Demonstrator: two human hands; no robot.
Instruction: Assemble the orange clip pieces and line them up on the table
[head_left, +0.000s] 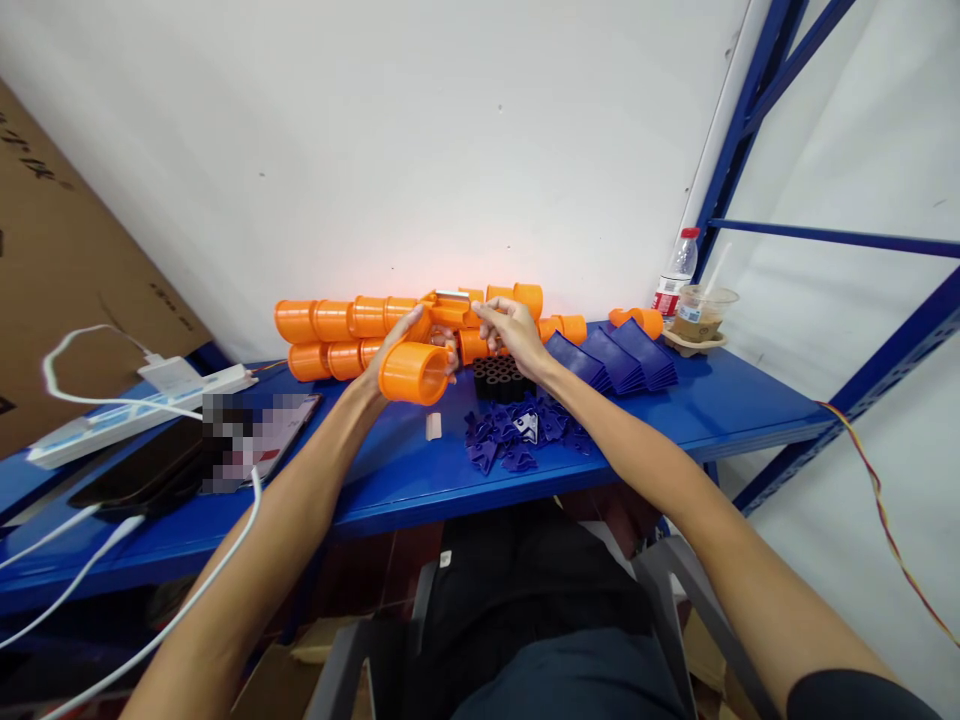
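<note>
My left hand (pixel 397 335) is wrapped round an orange plastic part (pixel 409 373), which has a round, hollow cup end facing me and a narrow bracket at its far end. A thin silvery strip (pixel 452 295) lies along the top of that bracket. At the bracket's right end, the fingertips of my right hand (pixel 510 328) are pinched together; whatever is between them is too small to make out. Below my hands on the table sit a cluster of black tubes (pixel 499 380) and a heap of small dark-blue flat pieces (pixel 517 432). Beside them lies a small pale piece (pixel 433 426).
Orange cups (pixel 330 322) are stacked along the wall. Dark-blue plates (pixel 611 357) fan out on the right of the blue table (pixel 390 480). A bottle (pixel 679 270) and drink cup (pixel 701 312) stand beyond. Phones (pixel 157 465), a power strip (pixel 142 415) and cables occupy the left.
</note>
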